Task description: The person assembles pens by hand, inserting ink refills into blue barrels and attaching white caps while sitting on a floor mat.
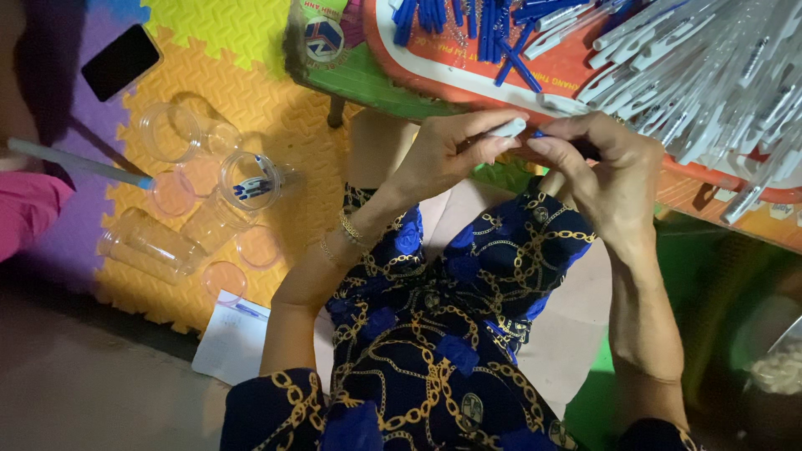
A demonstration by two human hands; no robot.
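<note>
My left hand (451, 154) pinches a white pen barrel (508, 128) between thumb and fingers. My right hand (601, 167) meets it from the right, its fingertips closed on a small blue pen part (539, 134) at the barrel's end. Both hands hover over my lap, just in front of a red tray (468, 73). The tray holds a heap of white pen barrels (710, 58) on the right and several blue pen parts (468, 21) at the top.
Clear plastic jars (167, 129) and round lids (224, 280) lie on the yellow foam mat (251, 100) at left; one jar (249, 179) holds blue and white parts. A black phone (121, 60) lies top left. Another person's pink sleeve (29, 205) and a white sheet (234, 338) show at left.
</note>
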